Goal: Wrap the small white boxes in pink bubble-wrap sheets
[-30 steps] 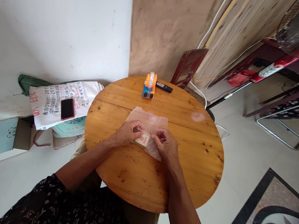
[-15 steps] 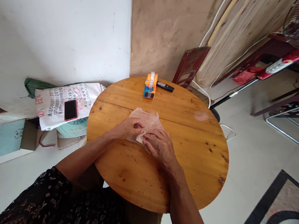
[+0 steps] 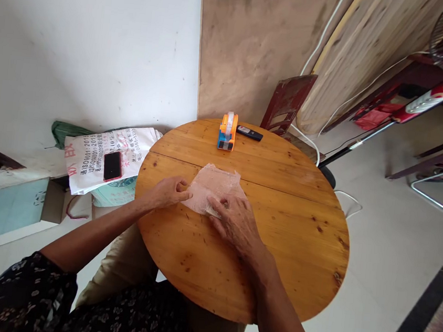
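A thin, whitish translucent sheet, apparently bubble wrap (image 3: 220, 181), lies spread on the round wooden table (image 3: 181, 246). At its left edge is my left hand (image 3: 169, 191), fingers loosely bent and thumb apart from the index finger; nothing shows between them. My right hand (image 3: 237, 220) rests over the near right part of the sheet, its fingers bent and closed on the near edge. A small pale fold or piece (image 3: 213, 211) shows by those fingertips; whether something lies inside it is hidden.
An orange and blue tape dispenser (image 3: 227, 132) stands at the table's far side beside a dark remote control (image 3: 249, 133). A red chair (image 3: 287, 104) is behind the table. To the left, a phone (image 3: 112, 166) lies on a printed white sack (image 3: 88, 157).
My left hand has moved left, off the middle of the sheet to its left edge. More of the sheet shows, and it lies flatter. My right hand stays on it. The view has shifted slightly.
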Tool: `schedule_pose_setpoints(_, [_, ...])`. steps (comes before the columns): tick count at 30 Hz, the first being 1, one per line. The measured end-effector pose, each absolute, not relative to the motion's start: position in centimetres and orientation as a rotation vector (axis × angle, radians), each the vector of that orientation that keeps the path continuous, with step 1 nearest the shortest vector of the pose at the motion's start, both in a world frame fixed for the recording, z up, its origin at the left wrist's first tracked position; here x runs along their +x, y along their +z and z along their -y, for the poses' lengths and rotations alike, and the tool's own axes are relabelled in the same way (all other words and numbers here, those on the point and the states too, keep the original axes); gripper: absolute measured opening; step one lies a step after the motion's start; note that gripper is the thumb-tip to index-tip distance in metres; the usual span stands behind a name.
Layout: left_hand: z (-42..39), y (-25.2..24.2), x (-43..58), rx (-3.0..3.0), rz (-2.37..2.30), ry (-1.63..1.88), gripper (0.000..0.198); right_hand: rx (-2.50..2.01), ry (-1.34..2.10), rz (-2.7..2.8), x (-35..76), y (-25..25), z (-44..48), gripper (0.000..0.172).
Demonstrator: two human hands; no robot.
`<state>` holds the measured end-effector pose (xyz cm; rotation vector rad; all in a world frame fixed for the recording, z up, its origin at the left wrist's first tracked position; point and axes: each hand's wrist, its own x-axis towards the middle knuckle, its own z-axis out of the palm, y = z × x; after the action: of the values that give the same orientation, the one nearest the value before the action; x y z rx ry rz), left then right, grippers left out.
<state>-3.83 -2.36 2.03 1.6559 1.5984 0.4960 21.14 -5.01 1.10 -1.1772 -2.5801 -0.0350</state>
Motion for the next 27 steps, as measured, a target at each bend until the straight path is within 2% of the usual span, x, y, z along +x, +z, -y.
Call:
schedule_pose_setpoints(4, [2.3, 2.0, -3.8, 1.436, -1.577, 0.398, 0.05, -1.211, -0.098, 2.611, 20.5, 1.8, 5.0, 0.034])
schedule_pose_setpoints(12, [1.5, 1.3, -1.7, 1.123, -1.387, 0.615, 0.014, -1.224, -0.031, 2.651, 20.0, 2.9, 4.7, 0.028])
schedule_pose_setpoints(15, [1.7, 1.5, -0.7, 1.098, -1.367, 0.662, 0.01, -1.209, -0.038, 2.629, 20.2, 2.6, 4.7, 0.029])
schedule_pose_setpoints(24, [2.3, 2.3, 2.8, 1.143, -1.259, 0.718, 0.006, -1.155, 0.07, 2.495, 20.7, 1.8, 5.0, 0.045])
schedule_pose_setpoints(27, [2.4, 2.5, 3.6, 1.285, -1.276, 0.71, 0.006, -1.135, 0.094, 2.421, 20.9, 1.3, 4.9, 0.059])
